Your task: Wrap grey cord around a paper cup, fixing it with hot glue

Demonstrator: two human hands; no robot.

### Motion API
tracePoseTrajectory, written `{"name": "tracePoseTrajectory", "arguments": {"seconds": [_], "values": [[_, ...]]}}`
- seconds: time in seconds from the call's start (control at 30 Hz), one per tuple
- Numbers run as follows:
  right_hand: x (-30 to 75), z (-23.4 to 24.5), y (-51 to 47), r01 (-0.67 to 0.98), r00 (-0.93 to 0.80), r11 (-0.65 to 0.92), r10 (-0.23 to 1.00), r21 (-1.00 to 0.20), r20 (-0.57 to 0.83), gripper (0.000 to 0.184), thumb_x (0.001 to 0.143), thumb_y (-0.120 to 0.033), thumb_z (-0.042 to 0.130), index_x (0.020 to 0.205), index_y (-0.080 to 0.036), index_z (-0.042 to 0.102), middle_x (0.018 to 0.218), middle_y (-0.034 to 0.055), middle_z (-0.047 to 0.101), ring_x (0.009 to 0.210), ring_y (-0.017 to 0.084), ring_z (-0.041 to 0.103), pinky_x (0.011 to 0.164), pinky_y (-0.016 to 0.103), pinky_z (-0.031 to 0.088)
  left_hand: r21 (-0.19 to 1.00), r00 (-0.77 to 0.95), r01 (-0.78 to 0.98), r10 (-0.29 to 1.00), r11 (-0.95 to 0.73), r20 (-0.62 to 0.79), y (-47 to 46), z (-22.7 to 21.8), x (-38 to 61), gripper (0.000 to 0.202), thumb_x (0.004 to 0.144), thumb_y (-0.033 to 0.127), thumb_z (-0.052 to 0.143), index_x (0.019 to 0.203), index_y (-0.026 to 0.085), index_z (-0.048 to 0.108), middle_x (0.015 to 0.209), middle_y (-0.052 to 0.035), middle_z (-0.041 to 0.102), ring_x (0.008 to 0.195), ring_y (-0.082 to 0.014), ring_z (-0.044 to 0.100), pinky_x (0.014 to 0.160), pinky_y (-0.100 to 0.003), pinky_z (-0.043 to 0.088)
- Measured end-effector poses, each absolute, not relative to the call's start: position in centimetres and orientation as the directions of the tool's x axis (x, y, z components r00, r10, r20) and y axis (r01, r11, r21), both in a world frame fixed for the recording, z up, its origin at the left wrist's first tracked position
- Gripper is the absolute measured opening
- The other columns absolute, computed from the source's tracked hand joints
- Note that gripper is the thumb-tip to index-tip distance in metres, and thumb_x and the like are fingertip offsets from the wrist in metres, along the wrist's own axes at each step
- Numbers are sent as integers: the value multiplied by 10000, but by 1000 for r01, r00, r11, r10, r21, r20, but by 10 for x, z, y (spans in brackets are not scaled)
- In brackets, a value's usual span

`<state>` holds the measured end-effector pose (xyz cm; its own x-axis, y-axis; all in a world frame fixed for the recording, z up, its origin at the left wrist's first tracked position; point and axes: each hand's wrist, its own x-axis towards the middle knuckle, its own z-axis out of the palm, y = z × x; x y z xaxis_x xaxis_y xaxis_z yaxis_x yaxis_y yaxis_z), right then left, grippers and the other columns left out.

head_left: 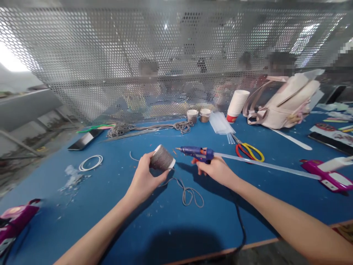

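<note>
Perforated metal screen [110, 55] stands behind a blue table [116, 228], with blurred people [149, 70] showing dimly through it. Out over the tabletop, the left hand [146, 171] grips a cord-wrapped cup [162, 158] between its thumb and fingers. That cup is tilted, its body covered in gray cord, with white showing at both ends. Fingers of the right hand [216, 169] are curled around the handle of a blue glue gun [197, 152], whose nozzle points at the cup with a small gap between. A long clear glue stick [264, 165] runs out of the gun's back, above the right forearm. Loose gray cord [184, 189] loops on the table between the two hands, and a black cable [240, 221] hangs below the right one.

Beyond the left hand are bundles of gray cord [122, 129] and a phone [85, 140]; to its left lie a white ring [93, 156] and some clear scraps [72, 173]. Past the right hand are two small cups [192, 116], a clear plastic bag [220, 123], scissors [238, 141] and a stack of paper cups [237, 105]. Farther right sit a pale backpack [286, 99] and a magenta power strip [328, 176].
</note>
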<state>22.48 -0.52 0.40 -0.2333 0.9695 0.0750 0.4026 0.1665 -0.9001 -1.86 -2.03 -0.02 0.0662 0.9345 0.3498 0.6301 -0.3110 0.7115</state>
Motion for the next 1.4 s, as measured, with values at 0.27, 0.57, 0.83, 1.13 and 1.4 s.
{"name": "tracePoseTrajectory", "arguments": {"seconds": [0.27, 0.57, 0.83, 1.13, 1.4], "values": [[217, 5, -44, 478, -296, 383, 917, -790, 266, 130, 815, -327, 597, 788, -200, 593, 630, -22, 595, 531, 114, 489, 525, 234, 408, 658, 40, 678, 911, -327, 411, -19, -3, -19, 485, 739, 360, 685, 1151, 183, 500, 1054, -82, 596, 933, -226, 602, 852, -414, 501], [213, -4, -44, 516, -316, 459, 887, -723, 338, 131, 864, -319, 573, 816, -197, 581, 646, -7, 624, 518, 112, 521, 528, 226, 419, 629, 45, 690, 888, -359, 458, -20, -8, -21, 472, 729, 329, 703, 1141, 196, 516, 1032, -74, 608, 923, -227, 608, 831, -422, 510], [213, -12, -44, 536, -437, 617, 787, -577, 435, 122, 888, -297, 545, 827, -194, 563, 719, 33, 662, 584, 137, 598, 578, 242, 446, 593, 51, 723, 883, -355, 467, -23, -6, -18, 472, 751, 355, 681, 1153, 185, 502, 985, -65, 599, 863, -215, 600, 785, -402, 509], [216, -17, -44, 568, -455, 644, 765, -512, 456, 65, 856, -248, 575, 850, -183, 568, 703, 30, 672, 569, 141, 607, 548, 239, 422, 572, 77, 724, 869, -386, 489, -21, -7, -20, 449, 751, 359, 671, 1127, 171, 514, 960, -65, 598, 845, -214, 589, 764, -399, 506], [217, -16, -44, 570, -438, 657, 751, -494, 494, 72, 854, -240, 577, 828, -174, 568, 689, 38, 664, 548, 151, 602, 533, 252, 410, 604, 89, 699, 885, -382, 457, -20, -6, -20, 443, 748, 337, 680, 1131, 195, 510, 1024, -66, 604, 911, -218, 601, 816, -402, 503]]}}
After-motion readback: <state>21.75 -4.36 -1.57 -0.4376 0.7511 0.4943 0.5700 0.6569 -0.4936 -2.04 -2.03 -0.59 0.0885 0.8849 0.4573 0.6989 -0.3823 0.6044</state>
